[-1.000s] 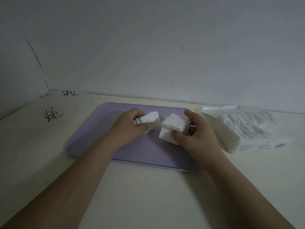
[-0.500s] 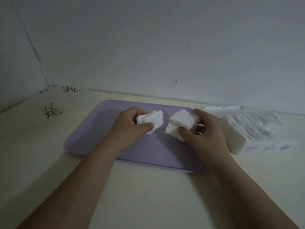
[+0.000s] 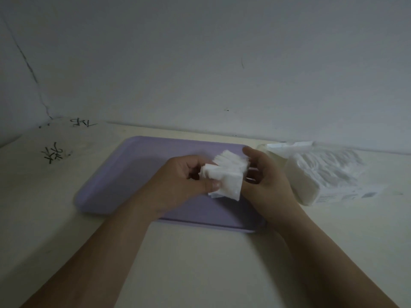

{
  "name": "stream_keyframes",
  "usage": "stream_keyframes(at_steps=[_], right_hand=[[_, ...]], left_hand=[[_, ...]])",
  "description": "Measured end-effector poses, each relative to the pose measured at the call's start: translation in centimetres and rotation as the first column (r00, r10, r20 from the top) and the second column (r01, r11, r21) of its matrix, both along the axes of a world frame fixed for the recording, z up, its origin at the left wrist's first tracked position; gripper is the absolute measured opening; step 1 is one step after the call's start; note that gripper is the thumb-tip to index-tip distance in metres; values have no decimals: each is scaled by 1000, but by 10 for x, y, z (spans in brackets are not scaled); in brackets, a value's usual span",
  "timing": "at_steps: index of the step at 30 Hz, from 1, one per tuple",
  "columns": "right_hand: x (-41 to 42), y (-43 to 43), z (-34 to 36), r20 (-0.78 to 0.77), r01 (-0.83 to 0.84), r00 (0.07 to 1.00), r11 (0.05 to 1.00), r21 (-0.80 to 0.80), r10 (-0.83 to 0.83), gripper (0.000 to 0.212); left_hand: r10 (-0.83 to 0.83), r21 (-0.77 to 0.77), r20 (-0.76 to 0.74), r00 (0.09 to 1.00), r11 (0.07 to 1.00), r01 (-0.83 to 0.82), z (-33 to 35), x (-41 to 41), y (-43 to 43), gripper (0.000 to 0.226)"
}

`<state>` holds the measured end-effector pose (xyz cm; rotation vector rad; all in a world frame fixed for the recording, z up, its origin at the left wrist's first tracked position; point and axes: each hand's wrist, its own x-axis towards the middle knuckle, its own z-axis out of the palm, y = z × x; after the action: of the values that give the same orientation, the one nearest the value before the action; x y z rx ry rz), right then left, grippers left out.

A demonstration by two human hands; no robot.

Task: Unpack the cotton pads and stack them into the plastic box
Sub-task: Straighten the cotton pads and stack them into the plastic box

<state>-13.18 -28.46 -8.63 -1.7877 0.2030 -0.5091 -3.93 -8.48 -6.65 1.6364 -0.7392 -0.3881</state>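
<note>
Holding: left hand point(image 3: 178, 182) pinches pads point(image 3: 229, 174); right hand point(image 3: 268, 181) grips them over tray point(image 3: 104, 196).
Remaining: pack point(image 3: 333, 174) looks mostly full; none seen boxed.

A: Open paths?
B: The left half of the flat lilac plastic tray point(image 3: 124, 174) is bare. The cream table point(image 3: 200, 263) lies open in front of it, between the two forearms, and out toward the left corner.
A: Obstacles?
B: The left hand point(image 3: 178, 185) and right hand point(image 3: 266, 181) meet over the tray's right half, gripping a stack of white square cotton pads point(image 3: 229, 174). The opened clear-wrapped pack of white pads point(image 3: 329, 174) sits just beside the tray's right edge. The grey wall point(image 3: 200, 63) closes the far side.
</note>
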Motion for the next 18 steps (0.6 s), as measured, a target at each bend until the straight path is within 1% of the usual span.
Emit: stream_keyframes(at_steps=[3, 6, 7, 8, 10, 11, 12, 14, 15, 17, 18], right_hand=[[0, 1, 0, 16, 26, 1000, 1000, -7, -26, 74], [-2, 1, 2, 32, 76, 997, 997, -7, -76, 69], [-2, 1, 3, 41, 98, 994, 995, -13, -97, 67], [-1, 0, 2, 44, 121, 992, 992, -24, -120, 66], [-1, 0, 1, 49, 158, 987, 987, -41, -155, 67], [0, 0, 1, 49, 174, 984, 984, -41, -172, 66], [0, 0, 1, 50, 194, 980, 980, -41, -192, 63], [-1, 0, 2, 58, 231, 972, 971, -55, -228, 57], [-2, 1, 2, 60, 244, 969, 967, -67, -241, 56], [-2, 1, 1, 62, 262, 964, 961, -86, -257, 55], [-3, 2, 1, 61, 268, 963, 959, -89, -263, 55]], left_hand=[[44, 8, 51, 998, 999, -44, -2, 2, -1, 30], [16, 34, 63, 998, 999, -18, -3, 7, 2, 29], [12, 48, 45, 999, 999, -14, -3, 9, 4, 27], [20, 60, 12, 1000, 998, -20, -3, 11, 6, 30], [66, 74, -48, 997, 995, -63, -6, 16, 7, 41], [121, 107, -23, 992, 987, -118, -7, 16, 7, 47], [203, 164, 57, 978, 964, -209, -9, 17, 5, 52], [344, 233, 256, 903, 885, -403, -12, 19, 3, 55], [374, 237, 313, 873, 859, -453, -14, 20, 2, 49], [375, 232, 332, 866, 857, -460, -16, 19, 0, 30], [364, 242, 341, 867, 857, -455, -17, 17, -3, 24]])
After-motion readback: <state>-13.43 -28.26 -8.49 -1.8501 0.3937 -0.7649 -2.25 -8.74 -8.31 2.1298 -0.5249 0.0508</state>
